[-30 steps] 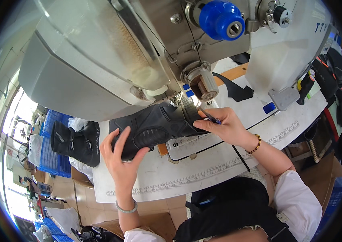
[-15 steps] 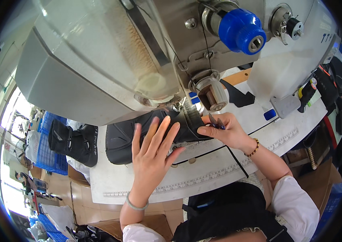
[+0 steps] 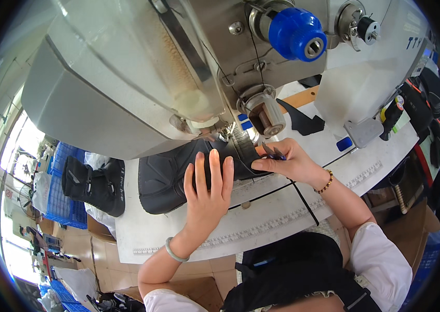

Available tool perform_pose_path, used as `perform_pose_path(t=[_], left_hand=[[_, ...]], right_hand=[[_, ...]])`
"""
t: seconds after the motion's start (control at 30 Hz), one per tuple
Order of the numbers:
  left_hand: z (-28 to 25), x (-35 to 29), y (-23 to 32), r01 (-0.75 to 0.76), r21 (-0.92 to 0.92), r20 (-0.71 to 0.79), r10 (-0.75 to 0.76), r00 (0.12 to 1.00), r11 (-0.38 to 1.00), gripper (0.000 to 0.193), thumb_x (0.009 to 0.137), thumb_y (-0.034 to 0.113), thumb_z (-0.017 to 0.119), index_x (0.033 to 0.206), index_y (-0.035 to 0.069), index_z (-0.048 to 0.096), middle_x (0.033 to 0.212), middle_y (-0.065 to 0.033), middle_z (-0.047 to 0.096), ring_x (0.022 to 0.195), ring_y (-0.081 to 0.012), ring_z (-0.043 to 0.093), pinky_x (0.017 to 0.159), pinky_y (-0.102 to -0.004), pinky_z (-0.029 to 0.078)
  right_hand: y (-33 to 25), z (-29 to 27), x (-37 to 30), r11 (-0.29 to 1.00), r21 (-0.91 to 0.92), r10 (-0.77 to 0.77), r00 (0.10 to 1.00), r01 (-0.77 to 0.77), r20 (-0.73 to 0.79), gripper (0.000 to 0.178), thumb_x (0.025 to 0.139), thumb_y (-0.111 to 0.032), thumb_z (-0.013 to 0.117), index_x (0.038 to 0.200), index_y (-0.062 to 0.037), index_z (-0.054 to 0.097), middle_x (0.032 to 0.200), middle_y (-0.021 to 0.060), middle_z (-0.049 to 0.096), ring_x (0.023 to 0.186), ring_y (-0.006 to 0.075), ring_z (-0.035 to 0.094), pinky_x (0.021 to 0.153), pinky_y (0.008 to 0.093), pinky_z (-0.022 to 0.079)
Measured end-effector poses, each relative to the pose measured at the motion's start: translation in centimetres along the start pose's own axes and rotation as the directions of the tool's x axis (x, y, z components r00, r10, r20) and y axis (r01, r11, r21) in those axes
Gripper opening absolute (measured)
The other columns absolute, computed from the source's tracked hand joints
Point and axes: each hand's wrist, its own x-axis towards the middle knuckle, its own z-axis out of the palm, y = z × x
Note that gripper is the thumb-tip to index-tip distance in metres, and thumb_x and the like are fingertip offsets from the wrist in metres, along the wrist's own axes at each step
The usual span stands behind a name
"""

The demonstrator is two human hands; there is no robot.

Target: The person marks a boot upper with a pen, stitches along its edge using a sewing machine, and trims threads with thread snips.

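Observation:
A black stitched upper piece [image 3: 162,182] lies on the white table under the sewing machine's needle area. My left hand [image 3: 207,190] rests on it, fingers stretched and slightly apart, palm down. To the right, my right hand [image 3: 294,162] is closed around small dark thread snips [image 3: 273,154], whose blades point up between thumb and fingers. Its thumb and fingertip also meet the edge of the black piece near the needle. A narrow black strip [image 3: 304,204] trails from there across the table edge. The fingertips of the right hand partly hide the work's edge.
The grey-white sewing machine [image 3: 111,104] hangs over the work, with a blue knob [image 3: 297,35] and a bobbin [image 3: 269,117]. A finished-looking black boot [image 3: 95,184] stands left. A black scrap [image 3: 300,122] lies behind my right hand. A ruler tape [image 3: 261,231] runs along the table's front.
My left hand has slid right along the black piece and its fingers are closer together. The right hand keeps the snips at the edge. The view has shifted slightly.

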Motion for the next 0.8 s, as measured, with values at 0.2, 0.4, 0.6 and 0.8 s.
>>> perform_pose_path(t=[0.2, 0.4, 0.6, 0.8], left_hand=[[0.9, 0.2, 0.3, 0.014, 0.029, -0.083, -0.012, 0.997, 0.999, 0.066, 0.076, 0.033, 0.068, 0.126, -0.003, 0.046, 0.129, -0.0237, 0.046, 0.113, -0.0389, 0.05, 0.091, -0.0495, 0.042], [1.1, 0.6, 0.8, 0.07, -0.076, -0.213, -0.085, 0.973, 0.995, 0.064, 0.08, 0.046, 0.066, 0.118, -0.003, 0.054, 0.122, -0.0202, 0.053, 0.109, -0.0362, 0.054, 0.086, -0.0428, 0.041], [1.1, 1.8, 0.6, 0.063, -0.03, -0.383, -0.07, 0.921, 0.998, 0.04, 0.086, 0.042, 0.063, 0.104, 0.007, 0.069, 0.107, -0.0065, 0.065, 0.096, -0.0244, 0.061, 0.066, -0.0282, 0.039], [1.7, 3.1, 1.2, 0.007, -0.103, -0.486, -0.056, 0.872, 0.995, 0.031, 0.08, 0.025, 0.069, 0.103, 0.005, 0.069, 0.104, -0.0057, 0.066, 0.089, -0.0175, 0.058, 0.064, -0.0226, 0.039]], right_hand=[[0.7, -0.2, 0.1, 1.0, 0.003, -0.018, 1.0, 0.018, -0.024, 0.028, 0.084, -0.013, 0.07, 0.106, 0.0035, 0.066, 0.086, -0.0004, 0.067, 0.076, 0.0021, 0.055, 0.067, 0.0177, 0.046], [0.3, -0.4, 0.0, 1.0, -0.018, -0.003, 1.0, 0.003, -0.021, 0.024, 0.084, -0.016, 0.072, 0.098, 0.0027, 0.067, 0.084, -0.0018, 0.066, 0.076, 0.0003, 0.052, 0.064, 0.0176, 0.043], [-0.5, -0.6, -0.2, 1.0, -0.017, 0.012, 1.0, -0.013, -0.016, 0.023, 0.084, -0.012, 0.071, 0.101, 0.0024, 0.067, 0.089, 0.0012, 0.068, 0.081, 0.0027, 0.058, 0.07, 0.0183, 0.047], [0.3, -0.5, -0.3, 0.988, 0.148, 0.053, 0.998, -0.05, -0.016, 0.021, 0.085, -0.007, 0.069, 0.103, 0.0023, 0.065, 0.095, 0.0056, 0.069, 0.088, 0.0064, 0.062, 0.078, 0.0212, 0.05]])
